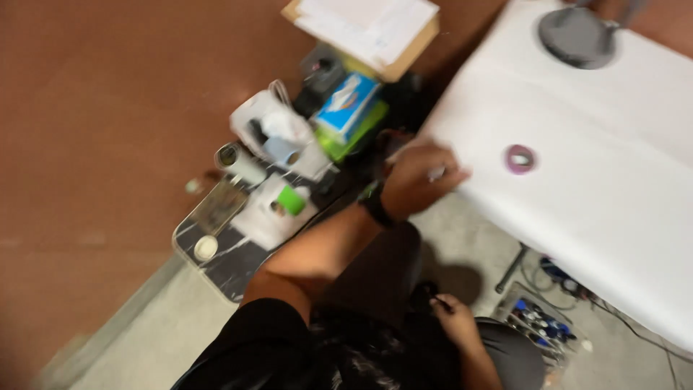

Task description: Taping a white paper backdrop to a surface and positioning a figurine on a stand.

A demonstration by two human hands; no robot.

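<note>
A small pale object [436,173], blurred, sat pinched in the left hand [419,180] at the white worktop's [599,144] edge, mid-frame, steadied there, while the right hand [455,321] gripped something dark low down.

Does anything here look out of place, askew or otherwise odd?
Little stands out. A purple tape roll lies alone on the white covered table, near the left hand at its edge. The small tray table beside it is crowded with bottles and a tissue box. The picture is blurred.
</note>
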